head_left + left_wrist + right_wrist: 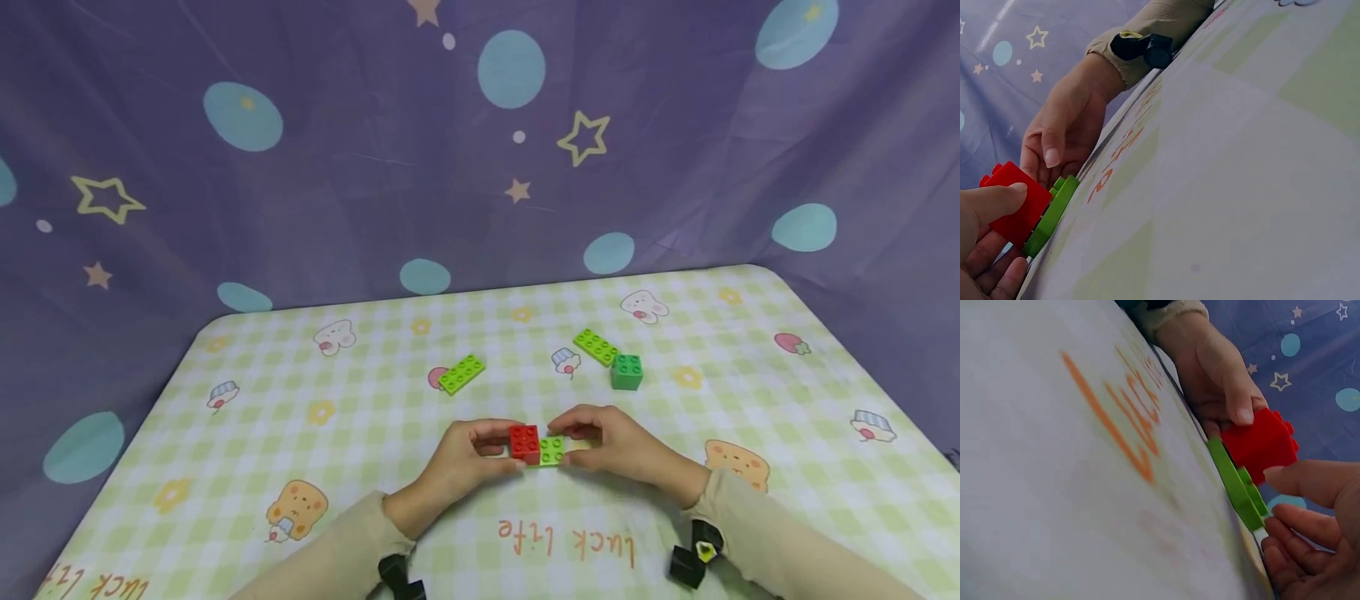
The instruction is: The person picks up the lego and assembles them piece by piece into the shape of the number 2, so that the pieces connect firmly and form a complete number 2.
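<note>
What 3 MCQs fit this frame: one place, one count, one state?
1. Where does the red brick sit?
A. on the left end of a light green plate
B. beside the dark green cube
C. at the table's far edge

2. How many loose light green plates lie beyond the hands?
A. none
B. two
C. four

3. What does the left hand do?
A. lies flat
B. grips the red brick
C. hangs off the table

Key: 1 A, red brick is on the plate between the hands; 2 B, one mid-table, one by the cube; 3 B, thumb and fingers pinch it.

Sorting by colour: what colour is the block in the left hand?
Red, clearest in the head view.
</note>
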`<state>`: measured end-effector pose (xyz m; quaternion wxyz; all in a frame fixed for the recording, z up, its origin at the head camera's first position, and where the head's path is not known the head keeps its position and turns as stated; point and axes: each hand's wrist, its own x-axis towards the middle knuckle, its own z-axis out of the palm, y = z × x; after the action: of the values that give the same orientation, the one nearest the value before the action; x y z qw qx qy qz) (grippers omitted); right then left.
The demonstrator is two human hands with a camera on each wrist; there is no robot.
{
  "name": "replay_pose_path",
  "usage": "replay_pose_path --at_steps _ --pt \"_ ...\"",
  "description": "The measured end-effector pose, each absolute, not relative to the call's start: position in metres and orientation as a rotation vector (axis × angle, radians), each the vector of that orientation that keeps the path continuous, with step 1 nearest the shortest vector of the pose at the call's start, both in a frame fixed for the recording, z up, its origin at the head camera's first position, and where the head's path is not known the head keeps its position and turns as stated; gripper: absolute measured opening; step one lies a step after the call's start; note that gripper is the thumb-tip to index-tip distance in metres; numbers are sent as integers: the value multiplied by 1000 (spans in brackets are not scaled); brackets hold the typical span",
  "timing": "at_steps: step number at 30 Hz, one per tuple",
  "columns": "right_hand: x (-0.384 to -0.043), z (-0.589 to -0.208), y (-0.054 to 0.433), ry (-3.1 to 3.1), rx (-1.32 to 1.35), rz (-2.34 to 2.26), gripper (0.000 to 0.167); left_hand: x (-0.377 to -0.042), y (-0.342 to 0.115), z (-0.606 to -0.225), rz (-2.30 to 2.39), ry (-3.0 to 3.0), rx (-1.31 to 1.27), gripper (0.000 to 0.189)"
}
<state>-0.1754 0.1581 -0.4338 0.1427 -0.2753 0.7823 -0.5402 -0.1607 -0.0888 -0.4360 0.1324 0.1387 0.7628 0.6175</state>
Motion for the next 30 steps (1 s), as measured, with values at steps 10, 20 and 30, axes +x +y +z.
replay_pose_path --at_steps 10,20,30 --pt "-208 -424 147 2328 -754 -1561 34 -161 -89 -436 1803 2206 405 41" --pt "-243 -413 124 2302 -799 -1512 39 -161 -89 -437 1802 2180 425 41" --pt "-276 -409 91 2212 -732 -1479 44 -161 -90 -435 1795 2196 432 42"
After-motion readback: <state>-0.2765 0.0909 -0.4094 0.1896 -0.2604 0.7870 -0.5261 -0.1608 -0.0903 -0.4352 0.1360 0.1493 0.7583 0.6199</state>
